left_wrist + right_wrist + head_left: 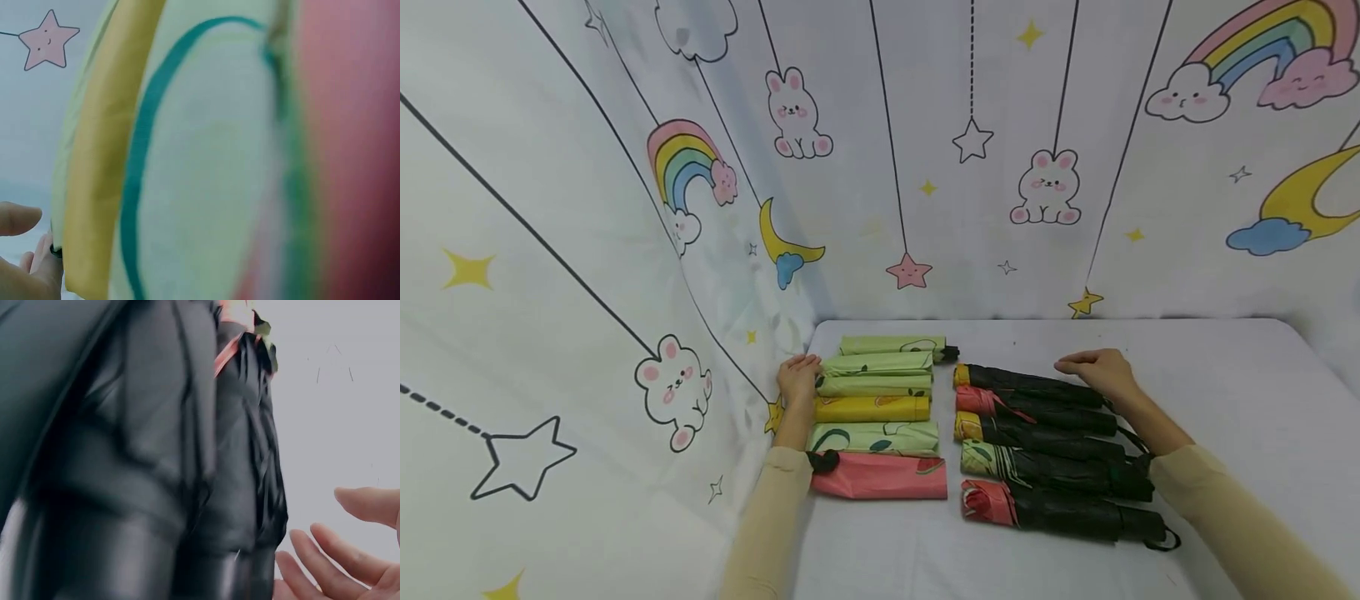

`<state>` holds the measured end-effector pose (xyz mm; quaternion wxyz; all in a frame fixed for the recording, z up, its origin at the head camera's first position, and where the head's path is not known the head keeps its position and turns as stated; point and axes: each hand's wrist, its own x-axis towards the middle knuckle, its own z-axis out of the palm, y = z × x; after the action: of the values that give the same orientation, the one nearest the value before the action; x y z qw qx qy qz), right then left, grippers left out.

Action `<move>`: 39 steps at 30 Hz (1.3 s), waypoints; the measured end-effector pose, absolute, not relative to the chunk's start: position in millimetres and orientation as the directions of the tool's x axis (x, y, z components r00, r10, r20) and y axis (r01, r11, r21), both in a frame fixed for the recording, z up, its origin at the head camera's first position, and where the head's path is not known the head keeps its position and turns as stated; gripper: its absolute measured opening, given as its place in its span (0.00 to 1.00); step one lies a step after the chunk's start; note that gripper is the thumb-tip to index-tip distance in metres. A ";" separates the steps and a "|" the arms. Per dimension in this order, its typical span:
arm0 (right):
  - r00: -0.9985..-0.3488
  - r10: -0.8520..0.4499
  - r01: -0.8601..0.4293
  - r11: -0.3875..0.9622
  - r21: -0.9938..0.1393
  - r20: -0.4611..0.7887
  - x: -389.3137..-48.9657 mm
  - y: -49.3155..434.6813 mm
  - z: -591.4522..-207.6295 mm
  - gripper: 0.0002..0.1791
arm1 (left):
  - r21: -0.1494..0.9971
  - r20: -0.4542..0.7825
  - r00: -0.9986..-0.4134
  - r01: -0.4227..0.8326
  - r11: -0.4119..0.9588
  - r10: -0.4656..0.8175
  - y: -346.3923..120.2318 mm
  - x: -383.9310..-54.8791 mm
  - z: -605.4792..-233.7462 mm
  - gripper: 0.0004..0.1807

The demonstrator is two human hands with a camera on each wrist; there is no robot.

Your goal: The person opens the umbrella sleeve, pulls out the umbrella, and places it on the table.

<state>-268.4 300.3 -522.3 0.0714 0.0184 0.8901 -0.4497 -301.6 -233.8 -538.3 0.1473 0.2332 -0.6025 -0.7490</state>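
Two columns of folded umbrellas lie on the white table. The left column has several green ones (876, 363), a yellow one (872, 408) and a pink one (880, 476) at the near end. My left hand (798, 385) is at the left ends of the green umbrellas, thumb apart from the fingers. The right column holds several black umbrellas (1060, 462) with fruit-coloured tips. Just beyond the farthest black umbrella (1030, 383), near its right end, my right hand (1101, 375) has its fingers extended. In the right wrist view, its fingers (331, 569) lie close beside a black umbrella.
The white table (1240, 400) extends to the right of the black umbrellas. A white cloth wall (865, 208) printed with rabbits, stars and rainbows stands behind and along the left. Looped straps (1165, 540) stick out at the right ends of some black umbrellas.
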 end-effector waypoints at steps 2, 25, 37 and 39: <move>-0.992 -0.033 0.079 0.590 -0.804 -0.122 -271.4 291.3 -518.4 0.34 | 0.975 -0.163 -0.844 -0.057 -0.216 -0.511 -233.1 -302.7 -536.1 0.27; -0.991 -0.107 0.023 0.455 -0.890 -0.080 -319.0 194.6 -512.1 0.23 | 0.988 -0.139 -0.877 -0.089 -0.128 -0.461 -220.7 -330.5 -515.1 0.20; -0.985 -0.080 0.097 0.486 -0.869 -0.155 -342.2 165.0 -526.3 0.26 | 0.990 -0.135 -0.879 -0.096 -0.108 -0.458 -209.9 -341.3 -514.5 0.20; -0.983 -0.074 0.113 0.488 -0.865 -0.170 -345.5 161.4 -530.0 0.26 | 0.989 -0.136 -0.884 -0.091 -0.120 -0.447 -208.2 -341.7 -515.0 0.20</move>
<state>-345.5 161.4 -530.0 0.0922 0.0114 0.8577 -0.5056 -341.7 -208.2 -515.0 0.1235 0.2064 -0.6517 -0.7193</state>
